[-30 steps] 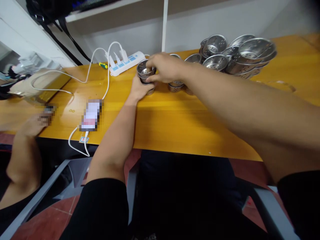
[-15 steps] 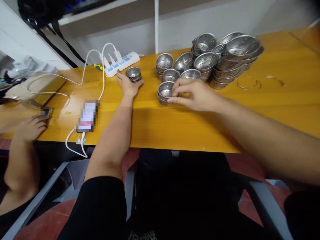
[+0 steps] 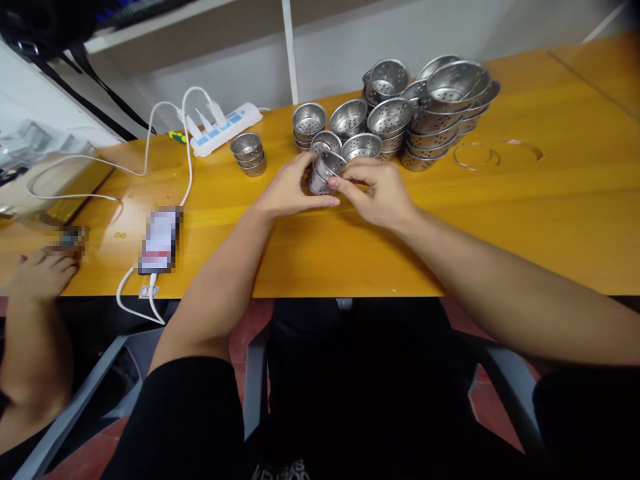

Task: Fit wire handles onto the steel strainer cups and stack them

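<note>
My right hand (image 3: 381,192) pinches the rim of a small perforated metal cup (image 3: 330,165), which tilts above or partly inside another cup (image 3: 321,187). From the other side, my left hand (image 3: 289,190) curls its thumb and fingers around that lower cup. Away to the left, a short stack of perforated metal cups (image 3: 249,153) stands by itself. Just behind my hands are several more cups, among them a small one (image 3: 326,141) and a wider one (image 3: 362,145).
Nested larger cups (image 3: 433,143) rise at the back right, beside thin clear rings (image 3: 480,157). A power strip (image 3: 227,130) with white cables lies at the back left. A phone (image 3: 160,240) rests nearer the edge. Another person's hand (image 3: 45,273) is at far left.
My left hand has left the separate stack and come right to the cups at my right hand. The upper cup there now tilts. The whole view has shifted slightly.
</note>
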